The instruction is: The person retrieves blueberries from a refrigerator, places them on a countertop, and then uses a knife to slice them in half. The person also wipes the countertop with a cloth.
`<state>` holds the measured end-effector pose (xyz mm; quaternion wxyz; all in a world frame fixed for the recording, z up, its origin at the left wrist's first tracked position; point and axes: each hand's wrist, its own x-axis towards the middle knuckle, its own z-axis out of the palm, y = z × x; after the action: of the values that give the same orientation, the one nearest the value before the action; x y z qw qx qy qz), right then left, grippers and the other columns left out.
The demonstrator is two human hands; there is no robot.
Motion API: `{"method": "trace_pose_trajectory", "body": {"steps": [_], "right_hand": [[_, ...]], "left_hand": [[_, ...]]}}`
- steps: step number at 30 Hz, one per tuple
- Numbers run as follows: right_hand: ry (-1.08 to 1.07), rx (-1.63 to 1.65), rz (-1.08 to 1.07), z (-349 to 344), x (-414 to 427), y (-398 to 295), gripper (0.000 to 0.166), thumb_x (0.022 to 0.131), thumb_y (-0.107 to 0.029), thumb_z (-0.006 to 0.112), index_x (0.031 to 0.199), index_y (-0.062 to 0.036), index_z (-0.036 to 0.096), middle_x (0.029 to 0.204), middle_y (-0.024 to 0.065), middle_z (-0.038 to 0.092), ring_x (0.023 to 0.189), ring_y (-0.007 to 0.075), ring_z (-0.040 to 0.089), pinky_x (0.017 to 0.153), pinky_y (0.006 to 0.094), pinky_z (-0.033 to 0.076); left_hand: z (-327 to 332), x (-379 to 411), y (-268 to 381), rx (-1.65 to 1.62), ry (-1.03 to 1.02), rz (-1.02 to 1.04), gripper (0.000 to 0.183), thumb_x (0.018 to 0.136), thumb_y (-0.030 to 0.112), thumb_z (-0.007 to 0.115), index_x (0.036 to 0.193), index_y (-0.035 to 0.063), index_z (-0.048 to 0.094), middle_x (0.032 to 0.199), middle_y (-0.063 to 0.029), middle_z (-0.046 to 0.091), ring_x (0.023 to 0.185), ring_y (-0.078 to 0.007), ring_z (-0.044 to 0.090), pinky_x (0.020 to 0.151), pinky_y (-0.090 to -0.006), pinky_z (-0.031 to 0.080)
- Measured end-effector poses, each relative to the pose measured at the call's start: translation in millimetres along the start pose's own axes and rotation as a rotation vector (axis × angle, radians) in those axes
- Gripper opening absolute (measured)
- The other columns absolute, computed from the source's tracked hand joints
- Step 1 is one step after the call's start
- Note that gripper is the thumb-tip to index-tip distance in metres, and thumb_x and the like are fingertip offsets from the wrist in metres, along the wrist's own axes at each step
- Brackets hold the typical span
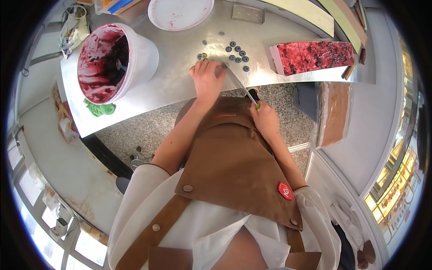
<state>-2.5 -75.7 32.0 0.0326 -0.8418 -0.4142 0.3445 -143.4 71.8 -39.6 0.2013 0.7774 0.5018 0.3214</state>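
Observation:
My right hand [266, 118] grips a knife by its green handle [258, 106]. The thin steel blade [240, 82] slants up and left over the edge of the metal table [175, 64], its tip beside my left hand [207, 81]. The left fingers are bent down onto the tabletop; what lies under them is hidden. Just beyond those fingertips sit cut blueberry pieces [204, 55], some showing pale flesh. Several whole blueberries [237, 49] are scattered to the right of the blade tip.
A white bucket [146, 57] smeared inside with dark red fruit filling stands at left, a green cloth [101, 108] beside it. A round white lid [180, 13] and a metal tray [248, 14] lie farther back. At right rests a long red-topped cake [315, 57].

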Motion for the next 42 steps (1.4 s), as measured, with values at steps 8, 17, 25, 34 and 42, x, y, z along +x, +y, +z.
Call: {"method": "trace_pose_trajectory", "body": {"steps": [8,17,25,34,42], "right_hand": [[0.017,-0.119,-0.028,-1.7,-2.1,8.6,0.03,0.092,-0.032,0.057,0.088,-0.0024,0.056,0.081,0.0219,0.068,0.075,0.0425,0.066,0.068,0.0511,0.052],[0.154,-0.021,-0.148,-0.1,-1.9,6.9,0.027,0.092,-0.03,0.058,0.084,-0.0044,0.054,0.071,0.0194,0.066,0.068,0.0402,0.065,0.061,0.0507,0.05],[0.207,0.373,-0.003,-8.5,-13.4,20.9,0.032,0.094,-0.03,0.057,0.081,-0.0003,0.057,0.062,0.0202,0.059,0.061,0.0392,0.063,0.056,0.0435,0.048],[0.18,0.319,0.107,-0.6,-24.6,54.1,0.034,0.093,-0.031,0.058,0.082,0.0007,0.059,0.066,0.0224,0.061,0.066,0.0438,0.062,0.058,0.0458,0.048],[0.148,0.24,0.048,7.1,-26.3,54.3,0.034,0.092,-0.033,0.059,0.083,0.0003,0.059,0.072,0.0249,0.062,0.071,0.0446,0.062,0.06,0.0487,0.048]], "left_hand": [[-1.5,4.6,-10.3,0.048,0.01,0.006,0.028,0.066,0.007,0.076,0.091,0.0131,0.066,0.085,0.0017,0.061,0.091,-0.0208,0.055,0.087,-0.0368,0.034],[-14.1,5.2,-2.2,0.048,0.026,-0.098,0.036,0.067,0.006,0.072,0.102,0.0143,0.064,0.104,-0.0047,0.059,0.102,-0.0253,0.051,0.09,-0.0405,0.035],[6.3,9.1,10.3,0.017,-0.075,0.223,0.025,0.071,0.011,0.073,0.095,0.0165,0.066,0.101,0.0021,0.059,0.102,-0.0209,0.051,0.092,-0.0396,0.034],[-0.7,21.6,3.3,0.192,0.033,0.287,0.019,0.071,0.012,0.072,0.089,0.0162,0.066,0.094,0.0042,0.06,0.096,-0.0181,0.053,0.089,-0.0382,0.034],[21.4,6.6,36.2,0.011,-0.185,0.214,0.024,0.067,0.014,0.076,0.09,0.0141,0.066,0.089,0.002,0.063,0.091,-0.0181,0.056,0.086,-0.036,0.035]]}}
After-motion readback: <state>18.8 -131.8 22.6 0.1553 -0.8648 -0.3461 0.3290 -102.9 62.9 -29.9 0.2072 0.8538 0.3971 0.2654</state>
